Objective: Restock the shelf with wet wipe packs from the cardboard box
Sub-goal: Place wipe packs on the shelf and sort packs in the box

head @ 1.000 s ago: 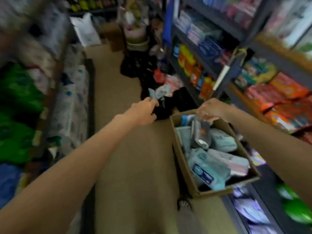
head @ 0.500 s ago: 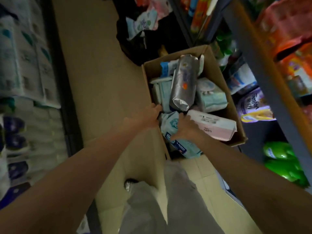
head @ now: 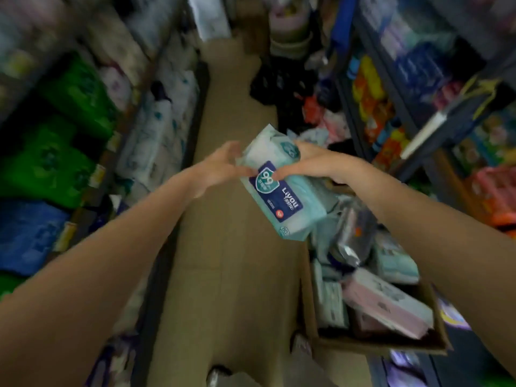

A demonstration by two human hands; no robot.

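A teal and white wet wipe pack (head: 282,196) with a dark blue label is held up over the aisle floor, above the left rim of the cardboard box (head: 310,311). My right hand (head: 310,160) grips its far end from the right. My left hand (head: 220,166) touches its left edge with the fingers spread. The box stands on the floor at lower right and holds several more packs, among them a pink one (head: 391,305) and a silver one (head: 354,233).
Shelves line both sides of a narrow aisle: green and blue bags (head: 55,152) and white packs on the left, colourful packets on dark racks (head: 391,107) on the right. Dark bags and buckets (head: 284,79) crowd the aisle's far end. Tan floor runs down the middle.
Both hands were down at the box, the right on the teal pack. Now the pack is lifted out and held up, and the view has swung from the box to the aisle.
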